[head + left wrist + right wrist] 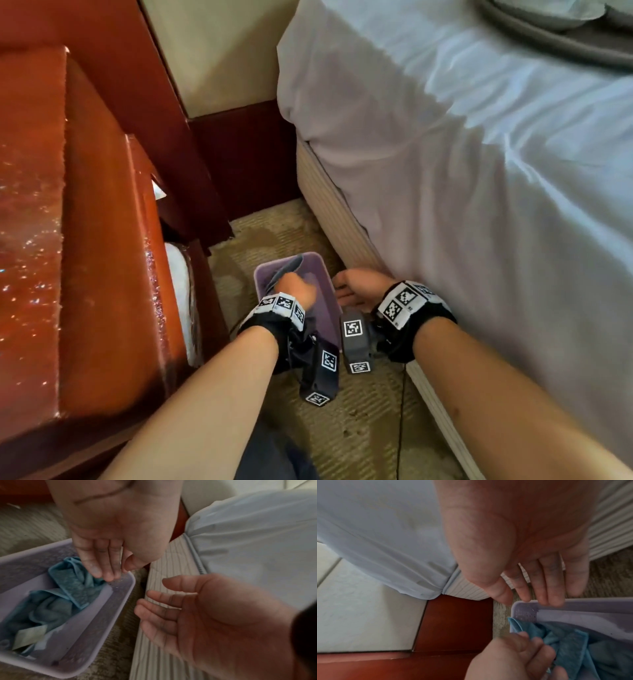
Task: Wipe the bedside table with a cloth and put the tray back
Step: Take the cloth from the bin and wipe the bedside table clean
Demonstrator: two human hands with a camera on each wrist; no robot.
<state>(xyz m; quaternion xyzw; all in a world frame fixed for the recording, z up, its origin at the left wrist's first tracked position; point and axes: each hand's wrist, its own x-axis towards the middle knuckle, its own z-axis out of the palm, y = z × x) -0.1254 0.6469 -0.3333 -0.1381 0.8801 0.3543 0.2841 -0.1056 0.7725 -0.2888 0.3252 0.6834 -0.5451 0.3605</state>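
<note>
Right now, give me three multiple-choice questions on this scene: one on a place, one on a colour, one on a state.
1. Where does the basket stand?
A. on the bed
B. on the carpet
C. on the bedside table

2. What colour is the cloth in it?
A. blue
B. red
C. yellow

3. How is the right hand?
A. gripping the cloth
B. holding a tray
C. open, holding nothing

B: the basket sits on the carpet beside the bed.
A: the cloth is blue.
C: the right hand hangs open beside the basket.
</note>
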